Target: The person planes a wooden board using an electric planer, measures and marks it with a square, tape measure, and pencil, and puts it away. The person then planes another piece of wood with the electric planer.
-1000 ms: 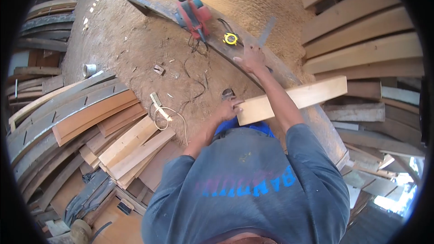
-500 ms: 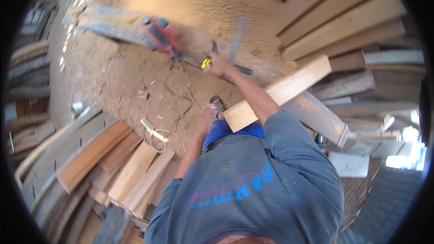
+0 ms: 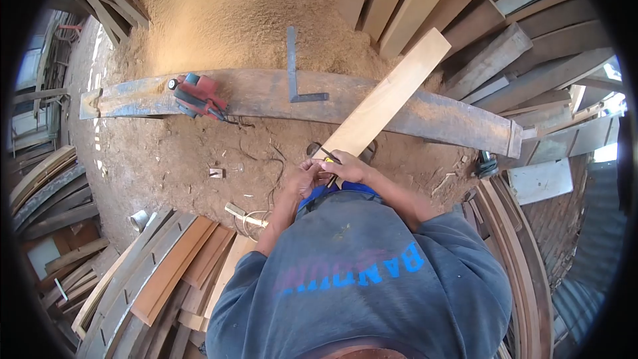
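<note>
The left hand (image 3: 304,178) and right hand (image 3: 352,168) pinched the yellow tape measure (image 3: 329,159) between them at the near end of the pale board (image 3: 389,100), which slanted far-right across the counter (image 3: 458,119); a steady, level hold likely served best.

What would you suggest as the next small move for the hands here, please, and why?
I would probably draw a little blade from what looks like a yellow tape measure, toward the pale board. The left hand and right hand meet at it by the board's near end, and the board's upper face shows bare where it crosses the plank.
</note>
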Demonstrator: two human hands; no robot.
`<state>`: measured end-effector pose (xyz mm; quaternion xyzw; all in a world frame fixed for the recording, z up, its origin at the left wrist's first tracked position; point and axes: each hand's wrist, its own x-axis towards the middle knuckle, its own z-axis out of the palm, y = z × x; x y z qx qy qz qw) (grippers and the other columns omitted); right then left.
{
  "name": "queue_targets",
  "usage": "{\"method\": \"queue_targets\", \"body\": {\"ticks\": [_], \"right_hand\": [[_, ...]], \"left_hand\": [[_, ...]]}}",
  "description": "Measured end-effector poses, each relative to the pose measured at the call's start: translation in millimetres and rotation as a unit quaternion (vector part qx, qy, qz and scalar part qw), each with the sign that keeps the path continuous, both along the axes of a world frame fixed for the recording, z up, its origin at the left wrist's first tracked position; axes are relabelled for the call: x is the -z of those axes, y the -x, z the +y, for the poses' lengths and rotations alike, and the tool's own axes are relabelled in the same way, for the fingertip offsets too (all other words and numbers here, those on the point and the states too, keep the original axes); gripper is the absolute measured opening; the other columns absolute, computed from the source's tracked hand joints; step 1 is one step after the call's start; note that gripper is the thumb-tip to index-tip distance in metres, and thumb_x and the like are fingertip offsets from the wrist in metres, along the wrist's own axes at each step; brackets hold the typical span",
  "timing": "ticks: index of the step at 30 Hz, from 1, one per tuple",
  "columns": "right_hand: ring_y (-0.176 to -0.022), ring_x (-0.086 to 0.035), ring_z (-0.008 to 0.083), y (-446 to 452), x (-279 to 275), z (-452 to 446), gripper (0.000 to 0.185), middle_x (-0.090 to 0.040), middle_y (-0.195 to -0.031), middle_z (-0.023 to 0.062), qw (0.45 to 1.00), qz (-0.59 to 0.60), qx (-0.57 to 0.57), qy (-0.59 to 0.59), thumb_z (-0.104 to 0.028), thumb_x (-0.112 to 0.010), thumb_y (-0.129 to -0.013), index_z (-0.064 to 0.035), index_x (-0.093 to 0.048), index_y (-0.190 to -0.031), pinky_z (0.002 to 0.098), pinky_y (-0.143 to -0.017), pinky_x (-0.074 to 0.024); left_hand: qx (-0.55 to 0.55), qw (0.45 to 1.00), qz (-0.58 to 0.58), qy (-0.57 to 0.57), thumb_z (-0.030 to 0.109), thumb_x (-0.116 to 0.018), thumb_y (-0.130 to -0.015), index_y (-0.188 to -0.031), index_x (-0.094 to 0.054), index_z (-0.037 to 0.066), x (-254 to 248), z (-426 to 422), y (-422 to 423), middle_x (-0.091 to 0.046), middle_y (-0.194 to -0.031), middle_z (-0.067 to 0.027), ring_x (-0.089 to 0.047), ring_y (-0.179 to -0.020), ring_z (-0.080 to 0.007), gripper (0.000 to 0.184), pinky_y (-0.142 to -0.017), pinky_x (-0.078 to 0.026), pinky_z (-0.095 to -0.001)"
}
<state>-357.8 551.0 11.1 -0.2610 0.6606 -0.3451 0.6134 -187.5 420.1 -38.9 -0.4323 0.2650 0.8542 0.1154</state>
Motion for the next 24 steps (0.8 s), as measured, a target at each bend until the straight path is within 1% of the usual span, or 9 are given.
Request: {"method": "queue_targets", "body": {"ticks": [3,6,8,9,11,14,17,20,24], "right_hand": [[-0.101,-0.069,0.0305,-10.4,9.0,32.6,0.071,-0.068,-0.117,0.0235,0.997,0.079,0.011,0.020,-0.047,-0.064,-0.094,0.0032,-0.047,-0.142,0.0386,-0.085,-0.0532],[-0.122,-0.061,0.0352,-18.5,30.6,69.7,0.068,-0.061,-0.132,0.0263,0.972,0.200,0.000,0.124,-0.039,-0.067,-0.093,0.0005,-0.046,-0.145,0.0387,-0.101,-0.0476],[-0.131,-0.053,0.0333,-10.0,-6.7,87.9,0.066,-0.054,-0.140,0.0251,0.996,0.083,0.008,0.036,-0.033,-0.065,-0.093,0.0026,-0.045,-0.145,0.0404,-0.110,-0.0413],[-0.127,-0.056,0.0335,-12.2,3.7,105.3,0.062,-0.058,-0.135,0.0214,0.997,0.075,0.018,0.026,-0.030,-0.066,-0.092,-0.0003,-0.048,-0.143,0.0414,-0.108,-0.0428],[-0.124,-0.057,0.0328,-18.2,18.7,136.2,0.060,-0.060,-0.133,0.0201,0.995,0.094,0.014,-0.037,-0.028,-0.068,-0.091,-0.0003,-0.050,-0.141,0.0415,-0.107,-0.0437],[-0.119,-0.060,0.0350,-35.2,26.0,146.9,0.056,-0.063,-0.126,0.0215,0.986,0.137,0.035,-0.088,-0.028,-0.069,-0.090,-0.0022,-0.053,-0.137,0.0417,-0.104,-0.0457],[-0.115,-0.063,0.0411,-49.7,20.7,150.9,0.050,-0.066,-0.119,0.0256,0.973,0.185,0.062,-0.124,-0.029,-0.070,-0.089,-0.0062,-0.057,-0.132,0.0437,-0.100,-0.0482],[-0.122,-0.060,0.0408,-55.5,18.9,160.9,0.058,-0.065,-0.128,0.0239,0.971,0.179,0.065,-0.148,-0.035,-0.068,-0.089,-0.0078,-0.053,-0.138,0.0473,-0.103,-0.0472],[-0.121,-0.060,0.0412,-63.7,25.7,168.4,0.058,-0.065,-0.127,0.0242,0.967,0.196,0.084,-0.139,-0.032,-0.070,-0.089,-0.0062,-0.054,-0.138,0.0469,-0.103,-0.0470]], "left_hand": [[0.052,0.999,0.014,-0.002,0.016,-0.063,-0.102,-0.104,-0.062,0.007,9.5,12.7,0.0,-0.067,-0.088,-0.0052,-0.066,-0.075,-0.0160,0.009,-0.065,-0.056,-0.0305],[0.125,0.987,0.021,0.098,0.012,-0.065,-0.099,-0.098,-0.065,0.010,-1.0,9.3,4.5,-0.063,-0.081,0.0007,-0.058,-0.069,-0.0088,0.003,-0.060,-0.048,-0.0261],[0.112,0.982,0.013,0.153,0.013,-0.067,-0.097,-0.097,-0.066,0.011,-3.5,-7.5,10.5,-0.063,-0.081,0.0031,-0.057,-0.069,-0.0072,0.002,-0.061,-0.047,-0.0258],[0.073,0.985,0.010,0.154,0.014,-0.067,-0.097,-0.096,-0.067,0.012,1.0,-20.9,12.6,-0.063,-0.081,0.0043,-0.056,-0.068,-0.0062,0.003,-0.061,-0.047,-0.0258],[0.139,0.941,-0.009,0.309,0.017,-0.069,-0.096,-0.098,-0.069,0.010,29.3,-53.8,13.3,-0.064,-0.083,0.0038,-0.058,-0.072,-0.0071,0.007,-0.066,-0.047,-0.0253],[0.194,0.889,-0.022,0.413,0.023,-0.069,-0.097,-0.105,-0.069,0.007,59.1,-65.4,17.1,-0.066,-0.087,0.0015,-0.058,-0.076,-0.0073,0.018,-0.066,-0.047,-0.0256],[0.247,0.894,0.005,0.373,0.021,-0.071,-0.096,-0.108,-0.069,0.005,73.9,-58.7,25.9,-0.067,-0.092,-0.0004,-0.060,-0.082,-0.0092,0.020,-0.072,-0.048,-0.0263],[0.213,0.939,0.015,0.270,0.018,-0.074,-0.095,-0.110,-0.066,0.003,73.9,-47.7,29.2,-0.067,-0.093,-0.0013,-0.061,-0.084,-0.0103,0.023,-0.076,-0.051,-0.0262],[0.194,0.946,0.026,0.260,0.016,-0.073,-0.096,-0.112,-0.064,0.004,78.8,-39.8,26.0,-0.066,-0.098,-0.0013,-0.062,-0.085,-0.0104,0.023,-0.076,-0.052,-0.0272]]}}
